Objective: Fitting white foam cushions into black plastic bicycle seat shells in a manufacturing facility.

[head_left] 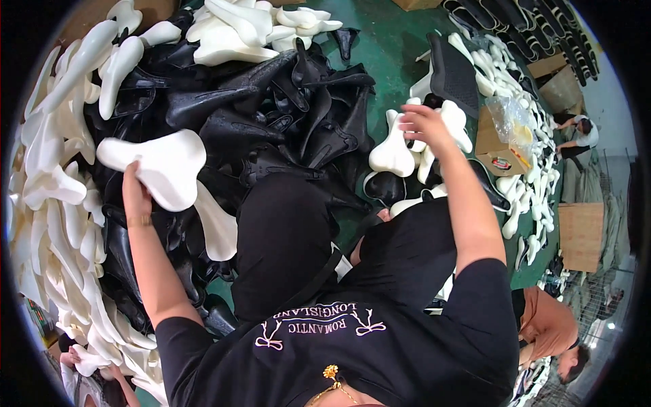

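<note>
A white bicycle saddle pad (171, 165), broad at one end and narrow at the other, is in my left hand (137, 197). My fingers grip it near the narrow end, partly hidden beneath it, above a heap of black plastic saddle shells (234, 129). Just below it, another white saddle pad (215, 224) lies on the black shells beside my knee. My right hand (427, 125) holds nothing; its fingers are stretched out and apart, over a small group of white saddle pads (395, 150) on the right.
Piles of white pads (57, 183) run along the left and far side. A black textured seat-like piece (453, 74) stands at far right. An open cardboard box (489, 144) with plastic wrap is to my right. Co-workers sit at right (549, 325) and lower left (102, 383).
</note>
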### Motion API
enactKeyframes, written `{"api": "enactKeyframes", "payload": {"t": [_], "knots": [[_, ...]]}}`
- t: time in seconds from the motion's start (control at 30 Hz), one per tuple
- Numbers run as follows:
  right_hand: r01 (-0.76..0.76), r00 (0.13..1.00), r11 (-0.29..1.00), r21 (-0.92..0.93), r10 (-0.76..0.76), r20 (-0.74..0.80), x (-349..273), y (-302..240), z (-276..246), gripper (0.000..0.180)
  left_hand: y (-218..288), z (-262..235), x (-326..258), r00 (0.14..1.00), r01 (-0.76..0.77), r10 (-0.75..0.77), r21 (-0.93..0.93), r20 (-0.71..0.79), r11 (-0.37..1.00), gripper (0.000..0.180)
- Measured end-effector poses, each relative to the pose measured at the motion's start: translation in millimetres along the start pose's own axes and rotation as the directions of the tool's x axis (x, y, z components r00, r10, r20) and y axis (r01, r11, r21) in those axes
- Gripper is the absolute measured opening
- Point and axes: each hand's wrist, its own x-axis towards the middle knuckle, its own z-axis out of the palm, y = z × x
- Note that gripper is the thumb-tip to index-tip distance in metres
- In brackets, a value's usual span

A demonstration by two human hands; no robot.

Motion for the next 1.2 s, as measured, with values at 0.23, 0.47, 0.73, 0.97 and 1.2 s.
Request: {"api": "enactKeyframes", "payload": {"t": [0.23, 0.47, 0.73, 0.97, 1.2], "knots": [[0.392, 0.899, -0.023, -0.920, -0.205, 0.388, 82.5, 136.0, 119.9, 0.030, 7.0, 17.5, -139.4, 0.902, 0.198, 0.095, -0.598, 0.422, 0.777, 0.053], [0.562, 0.798, -0.193, -0.804, -0.130, 0.589, 106.3, 160.9, 120.6, 0.017, -20.3, 42.4, -181.8, 0.998, -0.041, 0.055, -0.342, 0.031, 0.939, 0.053], [0.463, 0.886, 0.568, -0.680, -0.276, 0.373, 55.4, 12.7, 44.9, 0.034, 29.7, 151.3, -195.9, 0.907, 0.280, -0.042, -0.527, 0.419, 0.802, 0.059], [0.377, 0.914, 0.824, 0.422, -0.405, -0.025, -96.9, -45.8, 47.3, 0.037, 15.2, 193.1, -217.6, 0.875, 0.264, 0.041, -0.548, 0.482, 0.793, 0.061], [0.862, 0.427, 0.406, -0.305, -0.904, 0.002, -207.8, -38.8, 133.1, 0.032, -1.4, 229.6, -257.0, 0.852, 0.199, 0.167, -0.602, 0.496, 0.773, 0.069]]}}
